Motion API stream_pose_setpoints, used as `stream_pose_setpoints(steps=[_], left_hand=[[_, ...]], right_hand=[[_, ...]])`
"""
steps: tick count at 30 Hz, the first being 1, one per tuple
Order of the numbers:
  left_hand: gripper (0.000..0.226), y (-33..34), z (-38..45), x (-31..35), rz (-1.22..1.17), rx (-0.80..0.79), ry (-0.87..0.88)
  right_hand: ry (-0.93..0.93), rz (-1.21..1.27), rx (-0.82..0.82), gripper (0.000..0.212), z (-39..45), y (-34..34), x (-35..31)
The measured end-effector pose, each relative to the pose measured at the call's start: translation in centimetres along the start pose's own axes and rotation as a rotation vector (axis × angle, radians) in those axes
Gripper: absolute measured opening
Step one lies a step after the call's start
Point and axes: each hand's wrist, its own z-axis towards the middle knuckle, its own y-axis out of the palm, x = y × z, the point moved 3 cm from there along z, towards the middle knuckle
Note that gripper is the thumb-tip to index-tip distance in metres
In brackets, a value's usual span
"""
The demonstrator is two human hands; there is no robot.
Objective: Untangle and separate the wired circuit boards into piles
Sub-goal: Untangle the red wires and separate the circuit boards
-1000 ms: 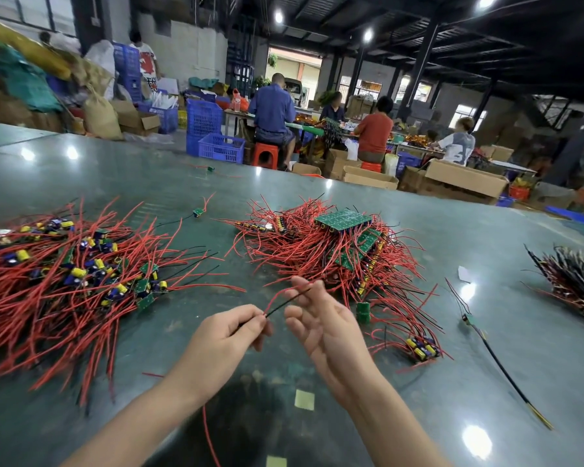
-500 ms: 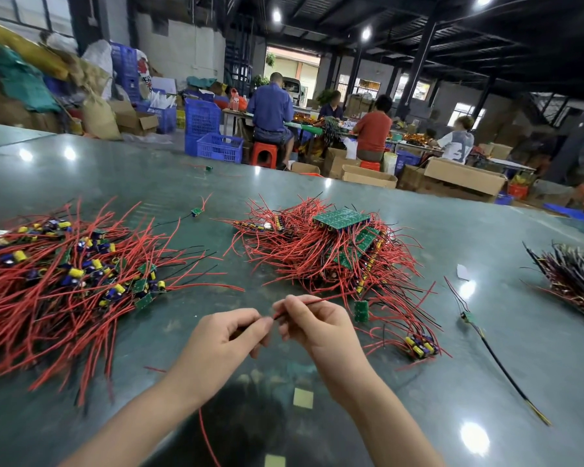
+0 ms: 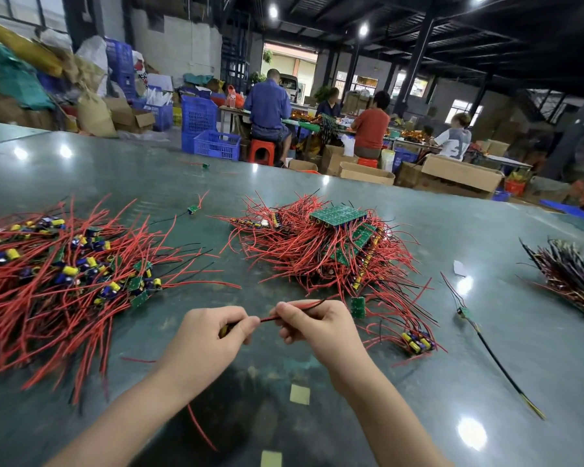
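My left hand and my right hand are close together over the green table, near its front. Both pinch the same red and black wire pair, which runs between them and sticks out past my right fingers. A small board part with a yellow piece peeks from my left fist. A tangled heap of red-wired green circuit boards lies just beyond my hands. A wide spread pile of separated wired boards covers the table's left side.
A dark-wired bundle lies at the far right. A single board with a long black lead lies right of my hands. Loose small boards sit farther back. Several people work at a table beyond, among blue crates and cardboard boxes.
My right hand, open a second ago, has curled and now pinches the wires. Both hands moved slightly closer together, and the wire pair is held straighter between them.
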Motion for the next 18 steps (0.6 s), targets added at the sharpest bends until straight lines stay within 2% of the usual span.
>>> stream_pose_setpoints(steps=[3,7,10,14,18], left_hand=[[0.034,-0.3,0.1,-0.1,0.000,0.003,0.005],[0.036,-0.7,0.2,-0.2,-0.016,0.057,0.008],[0.038,-0.6,0.1,-0.2,-0.028,0.045,0.028],[0.046,-0.8,0.2,-0.5,-0.126,0.023,0.018],[0.042,-1.1,0.8,-1.1,-0.163,-0.005,-0.050]], right_hand=[[0.025,0.076,-0.016,0.018,0.0,-0.2,-0.2],[0.040,0.231,0.135,0.019,0.4,-1.6,-0.3],[-0.008,0.242,0.174,0.023,0.6,-2.1,-0.4],[-0.012,0.334,0.154,0.034,0.6,-1.7,-0.5],[0.062,0.498,0.065,0.027,0.3,-1.7,-0.8]])
